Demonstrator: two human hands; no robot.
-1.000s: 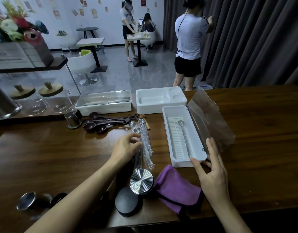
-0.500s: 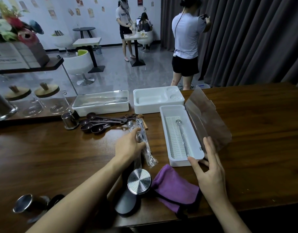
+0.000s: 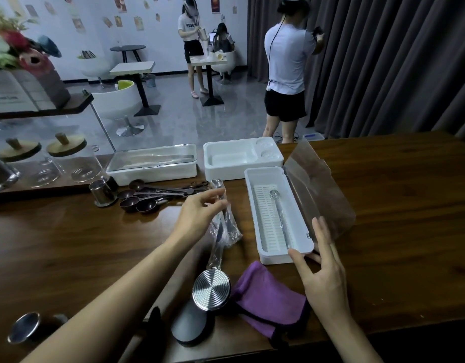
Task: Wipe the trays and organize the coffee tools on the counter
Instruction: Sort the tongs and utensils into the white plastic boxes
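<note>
A white slotted tray [image 3: 299, 247] lies open on the wooden counter with one plastic-wrapped spoon [image 3: 278, 208] inside; its clear lid [image 3: 317, 189] leans open to the right. My right hand [image 3: 323, 271] rests against the tray's near right corner, fingers straight. My left hand [image 3: 200, 216] pinches a plastic-wrapped spoon [image 3: 227, 226] lifted off the counter, left of the tray. Another wrapped spoon [image 3: 215, 255] lies beneath it. A purple cloth [image 3: 268, 302] lies by the near edge.
A ribbed metal tamper [image 3: 211, 289] and a black disc [image 3: 189, 328] sit near the cloth. Dark measuring spoons [image 3: 144, 200], a steel cup [image 3: 101, 192], a lidded tray [image 3: 152, 163] and a white moulded tray [image 3: 241, 158] stand behind. A person [image 3: 289, 66] stands beyond the counter.
My left hand has closed on a wrapped spoon and lifted it from the counter, moving up and to the right. My right hand stays at the tray's corner.
</note>
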